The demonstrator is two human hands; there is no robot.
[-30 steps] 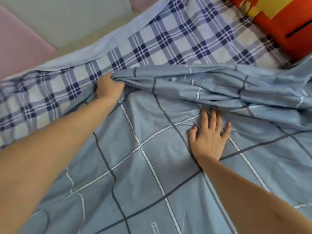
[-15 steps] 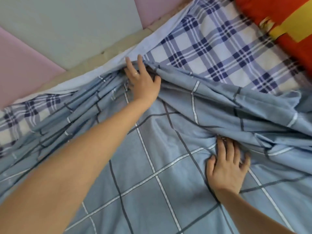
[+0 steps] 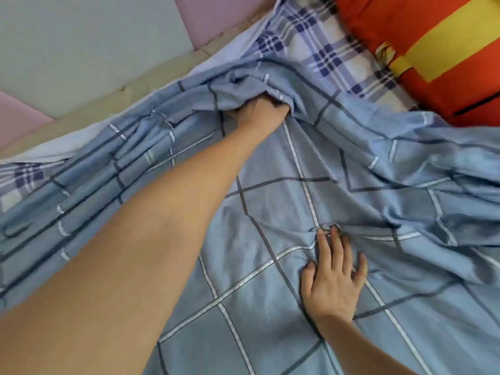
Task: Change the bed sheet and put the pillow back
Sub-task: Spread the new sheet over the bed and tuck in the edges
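In the head view the blue sheet (image 3: 257, 266) lies rumpled over the plaid sheet (image 3: 324, 52). Its far fold is bunched in the curled left hand (image 3: 259, 112), while the right hand (image 3: 334, 280) presses flat and spread nearer. It looks light, limp and quick to crease, best taken by the hem and pulled taut.

- blue grid sheet (image 3: 257, 266): flat in the near middle, bunched in folds along the far-left edge and on the right.
- plaid sheet (image 3: 324, 58): underneath, exposed at the far side.
- orange-yellow pillow (image 3: 446, 85): far right corner.
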